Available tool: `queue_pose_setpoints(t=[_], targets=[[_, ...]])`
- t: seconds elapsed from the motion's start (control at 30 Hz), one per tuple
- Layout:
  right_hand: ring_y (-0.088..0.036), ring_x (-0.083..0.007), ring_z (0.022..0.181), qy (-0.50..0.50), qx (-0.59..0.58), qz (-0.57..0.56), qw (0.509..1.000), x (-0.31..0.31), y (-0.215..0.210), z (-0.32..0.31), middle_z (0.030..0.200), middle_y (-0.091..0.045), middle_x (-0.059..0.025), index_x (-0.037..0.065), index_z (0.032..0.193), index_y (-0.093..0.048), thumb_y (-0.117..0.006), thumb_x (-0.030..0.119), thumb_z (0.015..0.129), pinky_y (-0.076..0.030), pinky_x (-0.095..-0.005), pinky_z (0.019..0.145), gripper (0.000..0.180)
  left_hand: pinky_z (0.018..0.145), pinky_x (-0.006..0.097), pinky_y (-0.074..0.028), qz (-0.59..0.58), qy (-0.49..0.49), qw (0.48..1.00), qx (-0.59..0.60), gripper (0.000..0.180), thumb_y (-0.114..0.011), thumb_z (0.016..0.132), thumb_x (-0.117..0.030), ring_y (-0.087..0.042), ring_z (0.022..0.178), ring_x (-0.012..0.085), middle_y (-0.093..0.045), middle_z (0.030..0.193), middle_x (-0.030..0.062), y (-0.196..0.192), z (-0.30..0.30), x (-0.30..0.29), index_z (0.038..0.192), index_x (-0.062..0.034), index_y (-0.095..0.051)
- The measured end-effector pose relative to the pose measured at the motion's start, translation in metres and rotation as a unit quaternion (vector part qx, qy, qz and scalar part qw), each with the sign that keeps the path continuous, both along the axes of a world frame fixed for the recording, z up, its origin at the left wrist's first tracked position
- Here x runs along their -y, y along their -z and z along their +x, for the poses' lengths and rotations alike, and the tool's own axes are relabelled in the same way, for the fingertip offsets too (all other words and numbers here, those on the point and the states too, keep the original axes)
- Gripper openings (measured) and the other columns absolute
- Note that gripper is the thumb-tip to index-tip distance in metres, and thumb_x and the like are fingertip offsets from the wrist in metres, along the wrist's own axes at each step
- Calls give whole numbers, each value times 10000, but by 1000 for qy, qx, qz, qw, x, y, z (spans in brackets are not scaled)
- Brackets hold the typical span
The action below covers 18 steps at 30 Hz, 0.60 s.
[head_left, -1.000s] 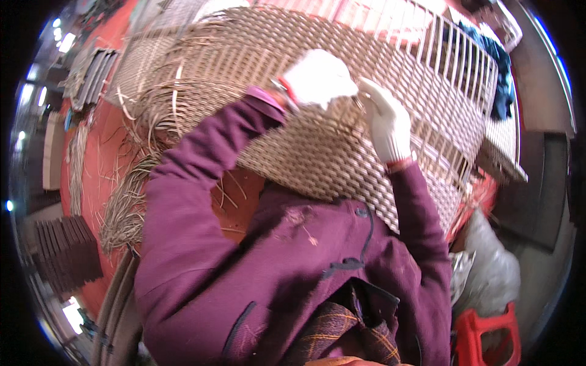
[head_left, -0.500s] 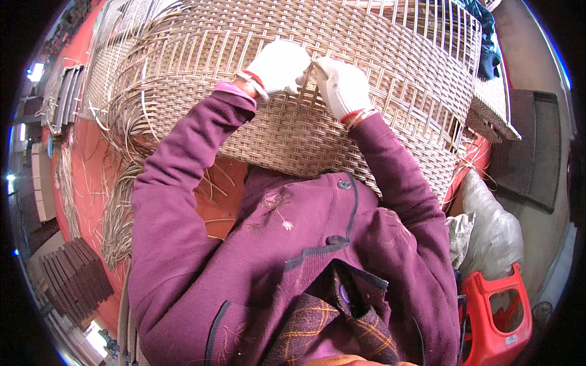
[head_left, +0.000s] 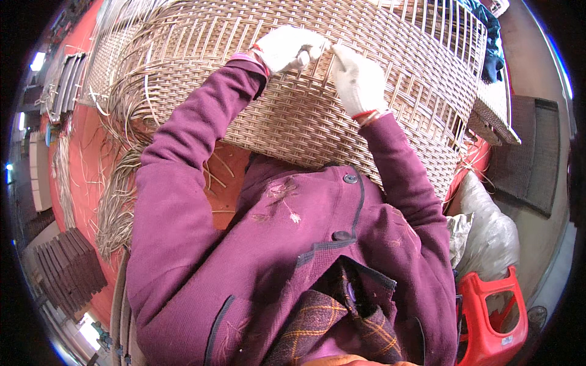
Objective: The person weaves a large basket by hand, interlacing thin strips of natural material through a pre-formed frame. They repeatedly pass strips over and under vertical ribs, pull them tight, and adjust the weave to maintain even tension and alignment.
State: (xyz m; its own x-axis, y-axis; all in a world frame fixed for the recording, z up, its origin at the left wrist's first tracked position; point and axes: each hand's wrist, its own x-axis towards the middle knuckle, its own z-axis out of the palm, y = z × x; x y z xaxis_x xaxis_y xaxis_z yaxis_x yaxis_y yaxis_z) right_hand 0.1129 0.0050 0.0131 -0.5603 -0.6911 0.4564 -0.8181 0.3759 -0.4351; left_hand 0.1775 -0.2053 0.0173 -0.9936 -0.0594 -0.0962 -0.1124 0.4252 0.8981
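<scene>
A large tan wicker panel point(head_left: 287, 125) with a partly woven surface lies across in front of me, its near edge at my lap. My left hand point(head_left: 288, 49), in a white glove with a red-edged cuff, is closed in a pinch over the upper middle of the weave. Just to its right, my right hand point(head_left: 359, 80), gloved alike, pinches with thumb and forefinger. The fingertips of both hands nearly meet at a thin wicker strand, which they mostly hide. Bare upright ribs show beside the hands, where the weave has gaps.
Loose strands point(head_left: 119, 210) hang in a bundle at the left over red sheeting point(head_left: 82, 165). Dark slatted pieces point(head_left: 70, 271) are stacked lower left. At right stand a red plastic stool point(head_left: 491, 317), a clear plastic bag point(head_left: 488, 229) and a dark mesh panel point(head_left: 528, 155).
Both hands have moved slightly up and to the right along the weave, still pinched close together. The view has shifted a little; the panel lies much as before.
</scene>
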Motion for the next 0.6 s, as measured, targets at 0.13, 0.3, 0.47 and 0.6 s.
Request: queue_pose_setpoints(t=[0.13,0.3,0.47,0.6], targets=[[-753,-347,803,-22,-29,147,989,16,13,-7,914,-769,-164,83,1139,-746,-518,178,1026,-604,-477,730,271,626,296,-522,-55,30,997,-41,369,-649,1001,-248,-627,715,117,-727,927,54,18,0,9,1334,-100,-703],[-758,-375,911,-36,7,223,974,33,23,-30,953,-773,-193,34,1109,-756,-489,235,1038,-605,-487,800,341,565,230,-481,-181,62,970,-147,242,-602,1041,-258,-585,632,76,-686,798,-1,18,1,8,1157,-119,-762],[-750,-354,876,-80,117,122,982,21,10,-28,972,-773,-164,119,1051,-792,-615,236,984,-590,-460,818,223,447,206,-434,133,-35,981,134,295,-629,1046,-329,-578,505,65,-686,690,13,-3,-4,-2,945,-95,-777],[-746,-308,865,-57,235,35,970,2,-10,-13,944,-766,-150,115,1101,-784,-665,201,973,-568,-399,772,195,417,226,-433,-21,49,992,115,310,-647,1051,-325,-580,471,68,-674,662,27,-23,-7,-10,928,-60,-753]])
